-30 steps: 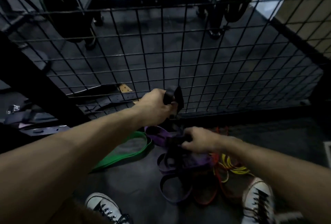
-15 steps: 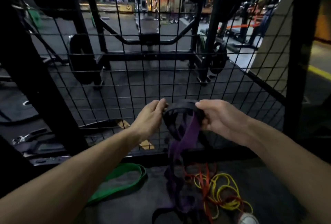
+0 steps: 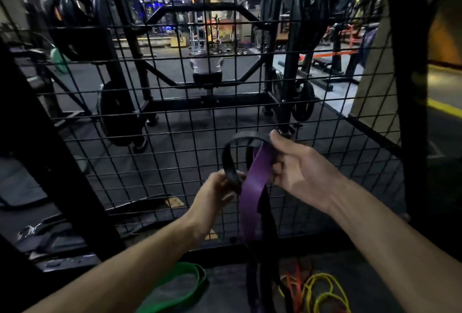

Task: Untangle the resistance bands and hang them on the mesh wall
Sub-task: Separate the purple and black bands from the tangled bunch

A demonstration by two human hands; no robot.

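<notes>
On the floor nearest to the person lie the bands not yet sorted: a green band (image 3: 175, 285) at the left, flat and by itself, and at the right a loose heap of a yellow band (image 3: 325, 290) and an orange band (image 3: 296, 280), which cross each other; I cannot tell how tightly they are knotted; between them a purple band (image 3: 255, 187) rises from the floor to the hands, together with a black band (image 3: 231, 160), and the two hang so close that they look to be wound about each other lower down. The left hand (image 3: 216, 190) has its fingers curled around the lower part of the black loop, probably to keep it steady; the right hand (image 3: 297, 167) is higher, thumb on top and fingers bent, and it pinches the top of the purple band where the black loop also comes to it; holding the pair high lets their weight pull them straight, so it is easier to see where one passes through the other. Just behind the hands stands the mesh wall (image 3: 175, 125), its wires near enough to reach; nothing that I can be sure of hangs there yet at this height; so I judge that separating is the step in hand, and hanging comes after.
</notes>
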